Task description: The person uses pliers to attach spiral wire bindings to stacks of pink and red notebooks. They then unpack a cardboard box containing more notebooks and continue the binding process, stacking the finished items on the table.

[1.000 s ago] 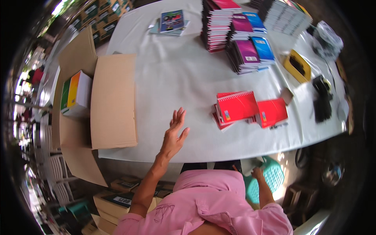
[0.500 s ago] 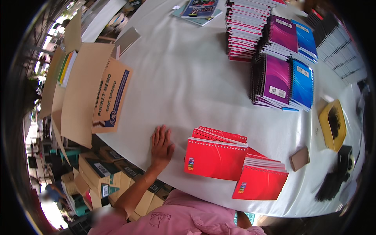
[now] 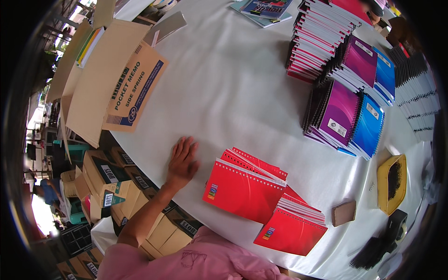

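My left hand (image 3: 183, 161) lies palm down on the white-covered table near its front left edge, holding nothing, fingers stretched forward. To its right, a short gap away, sits a stack of red notebook covers and pages (image 3: 245, 191) with punched holes along the top edges and no binding visible. A second red stack (image 3: 291, 230) overlaps its right side, a little nearer to me. My right hand is out of sight.
Purple spiral notebooks (image 3: 342, 112) and blue ones (image 3: 367, 126) stand piled at the right, before tall red-edged stacks (image 3: 317, 39). Past them are a yellow container (image 3: 392, 184), a brown block (image 3: 344, 213) and a black brush (image 3: 371, 252). An opened carton (image 3: 135, 91) stands at the left edge.
The whole view has tilted and shifted, so the table and its stacks appear turned clockwise. My left hand still rests flat beside the red stacks.
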{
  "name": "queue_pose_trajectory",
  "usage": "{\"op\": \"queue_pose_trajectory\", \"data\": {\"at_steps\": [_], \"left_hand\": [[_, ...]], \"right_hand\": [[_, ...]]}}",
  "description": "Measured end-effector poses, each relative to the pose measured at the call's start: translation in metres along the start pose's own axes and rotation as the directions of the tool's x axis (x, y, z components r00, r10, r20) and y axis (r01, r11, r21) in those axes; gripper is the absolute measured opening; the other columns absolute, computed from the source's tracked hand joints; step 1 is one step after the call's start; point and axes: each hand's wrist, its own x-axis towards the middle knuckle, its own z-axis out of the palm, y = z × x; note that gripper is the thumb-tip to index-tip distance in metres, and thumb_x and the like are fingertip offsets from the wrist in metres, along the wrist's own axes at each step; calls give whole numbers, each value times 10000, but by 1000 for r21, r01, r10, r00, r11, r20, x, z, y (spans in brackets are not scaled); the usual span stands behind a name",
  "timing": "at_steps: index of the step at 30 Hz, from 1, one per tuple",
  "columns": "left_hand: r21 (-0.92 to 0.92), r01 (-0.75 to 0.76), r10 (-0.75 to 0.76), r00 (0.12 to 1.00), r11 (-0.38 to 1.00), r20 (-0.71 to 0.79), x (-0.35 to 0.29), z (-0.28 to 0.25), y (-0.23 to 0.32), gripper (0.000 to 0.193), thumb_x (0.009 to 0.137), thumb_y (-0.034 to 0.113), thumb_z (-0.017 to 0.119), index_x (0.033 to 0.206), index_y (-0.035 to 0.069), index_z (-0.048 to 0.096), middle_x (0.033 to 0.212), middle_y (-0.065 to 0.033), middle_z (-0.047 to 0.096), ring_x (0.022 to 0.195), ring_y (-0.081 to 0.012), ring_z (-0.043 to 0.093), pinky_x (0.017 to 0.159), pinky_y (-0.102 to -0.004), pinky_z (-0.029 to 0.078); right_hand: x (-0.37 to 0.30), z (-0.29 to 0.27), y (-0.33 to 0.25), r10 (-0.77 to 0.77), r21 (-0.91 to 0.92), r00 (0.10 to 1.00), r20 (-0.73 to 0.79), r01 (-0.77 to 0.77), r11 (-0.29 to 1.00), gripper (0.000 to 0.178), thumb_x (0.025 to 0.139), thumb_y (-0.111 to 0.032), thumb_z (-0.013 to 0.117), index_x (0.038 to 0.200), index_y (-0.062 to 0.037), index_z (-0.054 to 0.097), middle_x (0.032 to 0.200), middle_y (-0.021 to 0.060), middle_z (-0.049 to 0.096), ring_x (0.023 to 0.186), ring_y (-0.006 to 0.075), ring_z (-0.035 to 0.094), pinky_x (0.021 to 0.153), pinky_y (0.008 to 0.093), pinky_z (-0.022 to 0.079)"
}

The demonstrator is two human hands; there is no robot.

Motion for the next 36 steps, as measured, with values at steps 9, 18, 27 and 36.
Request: {"op": "queue_pose_trajectory", "data": {"at_steps": [9, 18, 27, 36], "left_hand": [[-33, 14, -16, 998, 999, -53, -10, 3, 1, 600, 851, 184, 600, 1388, 37, 379, 1451, -152, 362, 1377, -336, 280, 1123, -454, 220], [-69, -35, 26, 992, 997, -127, 11, 24, -32, 488, 940, 193, 501, 1380, 21, 380, 1459, -147, 351, 1381, -353, 264, 1110, -458, 224], [166, 193, -121, 922, 967, -367, 234, 6, -144, 566, 948, 267, 490, 1399, -26, 314, 1491, -232, 217, 1391, -395, 196, 1062, -555, 275], [80, 575, -497, 761, 814, -417, 377, 18, -254, 676, 945, 430, 414, 1395, -62, 299, 1483, -243, 225, 1399, -403, 149, 1100, -555, 214]], "right_hand": [[29, -28, 3, -89, 25, 993, -79, 91, 996, 486, 870, -369, 562, 1273, -101, 515, 1273, 140, 514, 1150, 292, 509, 976, 414, 388], [113, -99, -65, -360, 94, 862, -358, 416, 904, 459, 873, -352, 574, 1247, -88, 534, 1233, 137, 537, 1117, 281, 528, 954, 404, 403], [181, -253, -244, -496, 32, 634, -594, 635, 772, 432, 876, -335, 587, 1220, -76, 553, 1194, 133, 560, 1084, 269, 548, 932, 394, 418], [284, -358, -397, -459, -68, 607, -649, 555, 829, 405, 880, -318, 599, 1194, -63, 572, 1154, 130, 582, 1051, 257, 567, 910, 383, 433]]}}
